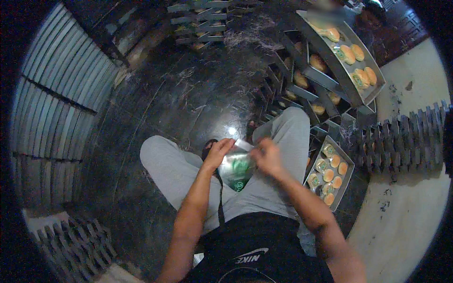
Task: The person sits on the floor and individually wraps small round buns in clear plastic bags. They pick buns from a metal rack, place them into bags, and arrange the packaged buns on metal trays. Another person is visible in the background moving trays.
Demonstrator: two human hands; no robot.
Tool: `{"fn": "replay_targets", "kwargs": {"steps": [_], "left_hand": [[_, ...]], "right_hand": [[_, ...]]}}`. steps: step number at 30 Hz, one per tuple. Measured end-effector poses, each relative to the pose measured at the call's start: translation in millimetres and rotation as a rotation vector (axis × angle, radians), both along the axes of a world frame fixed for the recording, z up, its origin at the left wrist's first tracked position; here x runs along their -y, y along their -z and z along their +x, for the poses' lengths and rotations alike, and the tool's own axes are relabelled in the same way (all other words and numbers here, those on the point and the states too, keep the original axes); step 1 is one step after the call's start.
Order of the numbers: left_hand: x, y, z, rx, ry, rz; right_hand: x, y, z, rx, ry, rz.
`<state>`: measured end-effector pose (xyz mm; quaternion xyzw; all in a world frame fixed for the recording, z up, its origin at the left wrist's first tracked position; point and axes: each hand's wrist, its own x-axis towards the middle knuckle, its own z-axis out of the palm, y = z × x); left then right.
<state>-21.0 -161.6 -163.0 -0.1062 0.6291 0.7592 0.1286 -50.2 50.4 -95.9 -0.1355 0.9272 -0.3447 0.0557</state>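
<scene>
Between my knees, over my lap, lies a shiny plastic packet (238, 166) with green print. My left hand (220, 152) pinches the left end of a whitish strip (244, 145) at the packet's upper edge. At the strip's right end is my right hand (265, 155), blurred, with its fingers bent; what exactly its fingers hold cannot be made out. Right of my right thigh rests a metal tray (345, 184) of round buns (328, 175), some in clear wrappers with green print.
Stacked metal trays of buns rise at the upper right, the top tray (375, 86) tilted. Another person (371, 21) is dimly visible behind it. More tray stacks stand at the right (403, 141), top (201, 26), left (63, 70) and lower left (76, 244), around the dark floor (159, 99).
</scene>
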Motion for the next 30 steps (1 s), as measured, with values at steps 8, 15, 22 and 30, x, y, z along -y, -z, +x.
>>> {"fn": "replay_targets", "kwargs": {"steps": [8, 15, 22, 30], "left_hand": [[-56.6, -82.6, -10.0, -0.144, -0.49, 0.281], [-2.4, -104.6, 6.4, -0.017, -0.578, -0.065], [150.1, -90.0, 89.6, 0.042, -0.857, -0.896], [140.0, -73.9, 122.5, -0.021, -0.487, -1.246]], "right_hand": [[-33.4, -46.2, -25.1, 0.306, 0.357, -0.969], [-3.1, -40.9, -1.6, 0.247, 0.301, -0.663], [21.1, -38.3, 6.1, 0.04, 0.163, -0.661], [9.2, -43.0, 30.0, 0.3, 0.193, -0.745]]}}
